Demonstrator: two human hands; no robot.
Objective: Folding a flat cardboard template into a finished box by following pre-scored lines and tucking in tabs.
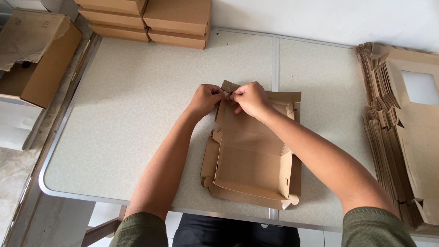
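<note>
A brown cardboard box (249, 171), partly folded with its side walls raised, lies on the speckled table (132, 119) in front of me. My left hand (206, 99) and my right hand (249, 98) meet at the box's far left corner, both pinching a small cardboard flap (227, 87) there. The fingertips of the two hands almost touch. The right forearm crosses over the box's right wall.
A thick stack of flat brown box blanks (402, 132) with window cut-outs fills the table's right side. Folded closed boxes (151, 20) are stacked at the far edge. An open cardboard carton (39, 50) stands off the table at the upper left.
</note>
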